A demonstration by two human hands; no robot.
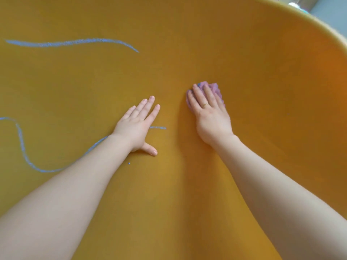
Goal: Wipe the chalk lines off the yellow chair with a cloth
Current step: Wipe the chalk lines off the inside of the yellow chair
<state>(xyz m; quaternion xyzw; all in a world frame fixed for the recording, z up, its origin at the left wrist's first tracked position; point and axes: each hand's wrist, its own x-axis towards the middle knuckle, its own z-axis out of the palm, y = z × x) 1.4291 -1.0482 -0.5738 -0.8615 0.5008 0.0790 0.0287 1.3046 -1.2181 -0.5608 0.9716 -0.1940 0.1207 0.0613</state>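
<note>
1. The right hand (211,113) presses flat, fingers straight, on a crumpled purple cloth (214,90) just right of centre.
2. The left hand (138,122) rests flat, holding nothing, on the yellow chair (262,72).
3. Blue chalk lines (71,42) run at nine and ten o'clock.

Yellow chair (187,53): 2 blue chalk lines (71,42) left; purple cloth (216,89) centre-right.

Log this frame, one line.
right hand presses cloth on chair | left hand flat | chalk lines remain left
</note>
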